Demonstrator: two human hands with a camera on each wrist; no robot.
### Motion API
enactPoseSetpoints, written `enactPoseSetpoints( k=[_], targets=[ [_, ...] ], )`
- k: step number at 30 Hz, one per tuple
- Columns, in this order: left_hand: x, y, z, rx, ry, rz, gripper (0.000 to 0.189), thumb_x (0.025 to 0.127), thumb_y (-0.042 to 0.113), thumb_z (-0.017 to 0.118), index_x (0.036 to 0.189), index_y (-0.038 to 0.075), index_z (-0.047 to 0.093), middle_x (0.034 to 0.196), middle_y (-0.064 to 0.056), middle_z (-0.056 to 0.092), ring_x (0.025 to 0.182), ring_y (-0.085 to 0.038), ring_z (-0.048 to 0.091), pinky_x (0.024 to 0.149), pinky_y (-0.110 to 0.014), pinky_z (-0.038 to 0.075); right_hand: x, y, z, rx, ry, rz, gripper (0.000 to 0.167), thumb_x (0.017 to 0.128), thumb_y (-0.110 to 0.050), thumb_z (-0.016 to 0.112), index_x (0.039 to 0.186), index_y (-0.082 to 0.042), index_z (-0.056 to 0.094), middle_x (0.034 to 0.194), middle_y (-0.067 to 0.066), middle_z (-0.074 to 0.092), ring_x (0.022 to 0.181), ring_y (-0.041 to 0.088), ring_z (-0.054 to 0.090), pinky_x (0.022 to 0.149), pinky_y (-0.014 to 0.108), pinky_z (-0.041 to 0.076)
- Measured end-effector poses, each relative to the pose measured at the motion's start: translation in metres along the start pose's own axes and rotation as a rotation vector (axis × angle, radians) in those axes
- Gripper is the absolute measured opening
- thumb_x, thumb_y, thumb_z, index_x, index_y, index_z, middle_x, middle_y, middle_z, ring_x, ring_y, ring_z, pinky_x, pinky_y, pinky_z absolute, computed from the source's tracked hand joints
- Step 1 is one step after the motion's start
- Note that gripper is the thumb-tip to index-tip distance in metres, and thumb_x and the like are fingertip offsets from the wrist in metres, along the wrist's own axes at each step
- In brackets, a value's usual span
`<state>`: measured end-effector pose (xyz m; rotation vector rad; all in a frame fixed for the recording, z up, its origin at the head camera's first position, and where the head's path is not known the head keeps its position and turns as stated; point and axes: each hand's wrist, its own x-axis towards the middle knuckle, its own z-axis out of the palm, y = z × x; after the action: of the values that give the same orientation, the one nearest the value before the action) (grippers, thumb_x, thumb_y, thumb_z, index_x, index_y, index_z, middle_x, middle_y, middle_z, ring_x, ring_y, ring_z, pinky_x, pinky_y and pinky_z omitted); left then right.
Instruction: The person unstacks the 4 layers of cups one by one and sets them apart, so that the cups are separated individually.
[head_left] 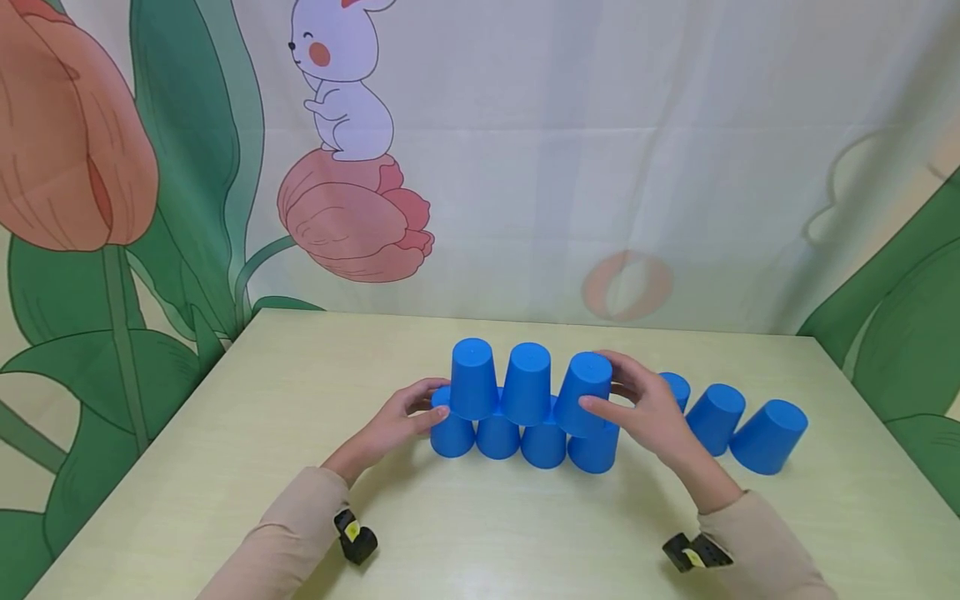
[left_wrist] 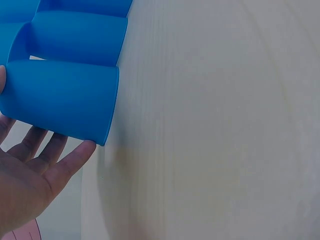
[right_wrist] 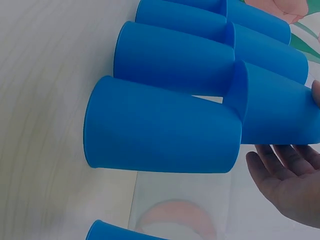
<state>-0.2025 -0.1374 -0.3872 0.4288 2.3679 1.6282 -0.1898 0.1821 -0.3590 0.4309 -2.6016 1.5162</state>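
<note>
Several upside-down blue cups stand side by side in a bottom row, with three more upside-down blue cups bridging them on top. My left hand (head_left: 393,427) holds the leftmost bottom cup (head_left: 452,440), thumb in front and fingers on its far side. In the left wrist view, fingertips touch that cup (left_wrist: 60,100) along its side. My right hand (head_left: 660,421) grips the right cup of the upper row (head_left: 587,379) between thumb and fingers. That cup (right_wrist: 282,110) rests over the end bottom cup (right_wrist: 165,130) in the right wrist view. Middle top cup (head_left: 528,383) and left top cup (head_left: 473,379) are untouched.
Right of the stack three more upside-down blue cups stand on the table, the nearest one (head_left: 770,437), a middle one (head_left: 716,419) and one partly behind my right hand (head_left: 677,390). A printed curtain (head_left: 510,167) hangs behind the pale table (head_left: 480,533).
</note>
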Motion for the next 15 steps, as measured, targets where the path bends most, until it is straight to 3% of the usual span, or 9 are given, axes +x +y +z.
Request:
enactPoseSetpoints(
  k=[15],
  targets=[
    [0.001, -0.001, 0.000, 0.004, -0.004, 0.003, 0.045, 0.093, 0.016, 0.053, 0.134, 0.002, 0.040, 0.127, -0.022, 0.047, 0.117, -0.040, 0.043, 0.094, -0.052, 0.039, -0.013, -0.012, -0.009, -0.046, 0.014, 0.050, 0.065, 0.082, -0.033, 0.068, 0.134, -0.005, 0.040, 0.128, 0.019, 0.050, 0.115, 0.038, 0.048, 0.089, 0.052, 0.042]
  ],
)
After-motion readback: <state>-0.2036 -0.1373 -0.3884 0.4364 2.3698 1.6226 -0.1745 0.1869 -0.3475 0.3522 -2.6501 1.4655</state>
